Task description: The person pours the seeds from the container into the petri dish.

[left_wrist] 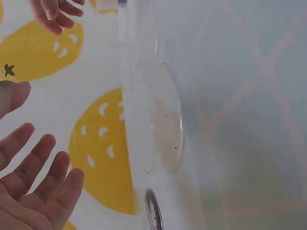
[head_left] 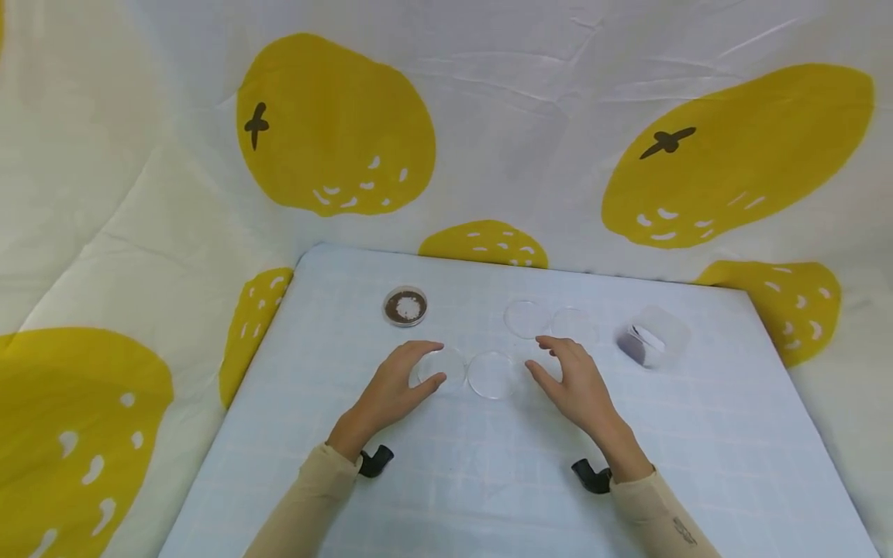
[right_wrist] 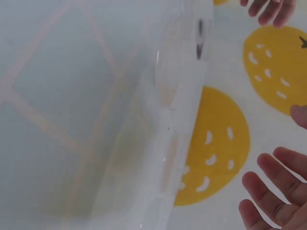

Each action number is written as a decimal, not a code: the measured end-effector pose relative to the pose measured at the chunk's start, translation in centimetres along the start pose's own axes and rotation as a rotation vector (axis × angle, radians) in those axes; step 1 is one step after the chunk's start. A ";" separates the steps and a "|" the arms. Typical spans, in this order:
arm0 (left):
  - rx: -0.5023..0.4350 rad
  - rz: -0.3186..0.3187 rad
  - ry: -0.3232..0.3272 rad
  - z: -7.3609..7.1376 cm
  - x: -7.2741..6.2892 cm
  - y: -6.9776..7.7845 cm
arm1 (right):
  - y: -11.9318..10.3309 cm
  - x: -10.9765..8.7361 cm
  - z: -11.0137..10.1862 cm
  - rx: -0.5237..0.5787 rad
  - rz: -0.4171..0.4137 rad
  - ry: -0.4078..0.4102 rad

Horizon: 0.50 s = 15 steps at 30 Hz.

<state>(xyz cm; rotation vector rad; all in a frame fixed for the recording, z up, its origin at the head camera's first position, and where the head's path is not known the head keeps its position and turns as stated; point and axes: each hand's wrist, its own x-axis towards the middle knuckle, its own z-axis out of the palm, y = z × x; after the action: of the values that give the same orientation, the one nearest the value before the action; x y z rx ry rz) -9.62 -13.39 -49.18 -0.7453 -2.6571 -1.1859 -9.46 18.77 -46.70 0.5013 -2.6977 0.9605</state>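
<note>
2 clear dishes (head_left: 493, 375) sit side by side on the worktop (head_left: 481, 480), probably for easy reach; the left hand (head_left: 398, 384) and right hand (head_left: 575, 383) hover near them, fingers and thumbs spread, holding nothing.

Near the middle of the pale-blue table (head_left: 453, 496), a clear round left dish (head_left: 449, 364) lies just beside a clear round right dish (head_left: 492, 375). The bare left hand (head_left: 396, 387) is over the left dish's left side; the bare right hand (head_left: 577, 384) is right of the right dish. Behind this pair, slightly rightward, lie two more clear round dishes (head_left: 526, 319). A clear round dish of brown-and-white contents (head_left: 405, 306) lies back left, a clear plastic container (head_left: 663, 341) farthest right. White, yellow-printed fabric (head_left: 502, 155) hangs behind the table.
</note>
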 end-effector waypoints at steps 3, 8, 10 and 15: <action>0.009 0.032 -0.003 0.2 0.7 0.0 | 0.7 -0.3 -0.6 -0.016 -0.008 0.039; 0.014 0.061 -0.029 0.4 2.2 0.3 | 2.2 -0.8 -2.0 -0.038 -0.002 0.107; 0.012 0.073 -0.041 0.6 2.9 0.4 | 2.9 -1.0 -2.7 -0.048 0.006 0.137; 0.004 0.090 -0.066 1.4 4.9 0.5 | 4.7 -1.7 -4.6 -0.080 0.061 0.192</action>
<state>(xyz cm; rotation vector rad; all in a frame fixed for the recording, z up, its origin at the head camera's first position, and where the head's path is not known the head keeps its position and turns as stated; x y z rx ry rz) -13.55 -10.20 -48.25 -0.9087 -2.6458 -1.1519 -9.26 25.55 -46.40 0.2964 -2.5788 0.8647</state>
